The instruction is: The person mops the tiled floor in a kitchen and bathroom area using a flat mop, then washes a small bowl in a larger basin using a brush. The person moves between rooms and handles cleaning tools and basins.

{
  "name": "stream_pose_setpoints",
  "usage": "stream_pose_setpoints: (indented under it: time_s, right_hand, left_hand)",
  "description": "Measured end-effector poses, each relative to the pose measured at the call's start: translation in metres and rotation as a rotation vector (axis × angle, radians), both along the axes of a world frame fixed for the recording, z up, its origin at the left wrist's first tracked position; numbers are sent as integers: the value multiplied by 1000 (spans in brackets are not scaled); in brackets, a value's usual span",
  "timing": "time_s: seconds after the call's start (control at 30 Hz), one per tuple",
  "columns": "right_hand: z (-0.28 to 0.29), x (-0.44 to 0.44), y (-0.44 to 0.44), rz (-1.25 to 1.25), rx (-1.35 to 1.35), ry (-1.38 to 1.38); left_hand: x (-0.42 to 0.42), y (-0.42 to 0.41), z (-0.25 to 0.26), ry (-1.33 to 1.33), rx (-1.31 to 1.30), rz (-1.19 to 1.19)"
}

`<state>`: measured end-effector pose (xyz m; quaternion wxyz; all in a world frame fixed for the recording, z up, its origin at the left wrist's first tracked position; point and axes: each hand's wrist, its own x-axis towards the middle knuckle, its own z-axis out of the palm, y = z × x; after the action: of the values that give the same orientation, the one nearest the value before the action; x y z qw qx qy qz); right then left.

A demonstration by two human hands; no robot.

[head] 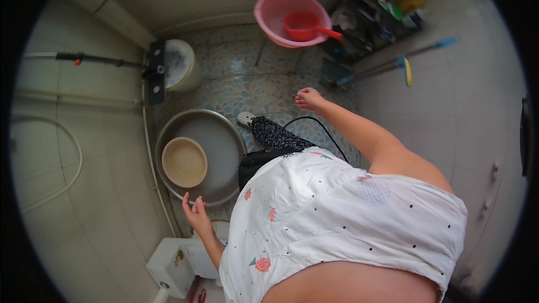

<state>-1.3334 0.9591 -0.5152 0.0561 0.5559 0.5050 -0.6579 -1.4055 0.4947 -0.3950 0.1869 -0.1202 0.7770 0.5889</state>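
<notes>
My left hand [197, 213] is just off the lower rim of a large round metal basin [225, 164], fingers apart and holding nothing. Greyish water appears to fill the basin, and a smaller beige basin [184, 162] sits in it at the left. Over the tiled floor, my right hand [309, 99] is held out with its fingers curled in. No held object can be made out there. Beyond it stands a pink plastic basin [269, 12] on a support with thin legs. A red plastic dipper [301, 27] lies inside, its handle over the rim.
A pale bucket [185, 65] with foamy contents stands by the left wall. A cluttered dark rack [379, 46] is at the upper right, beside long-handled cleaning tools [370, 69]. A black hose or cable [322, 126] curves over the floor. White plastic equipment [168, 261] is at lower left.
</notes>
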Motion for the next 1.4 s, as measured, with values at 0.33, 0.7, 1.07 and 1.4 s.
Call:
stream_pose_setpoints:
  time_s: [0.33, 0.7, 1.07, 1.4]
  right_hand:
    - [102, 211, 150, -280, 1370, -64]
    - [59, 259, 390, -251, 446, 71]
    - [44, 287, 176, -245, 290, 243]
    - [-9, 317, 67, -425, 156, 391]
  left_hand:
    - [54, 96, -3, -16, 20, -311]
    - [165, 338, 20, -174, 184, -778]
    - [240, 509, 68, -1212, 781, -565]
    - [265, 518, 27, -1396, 529, -700]
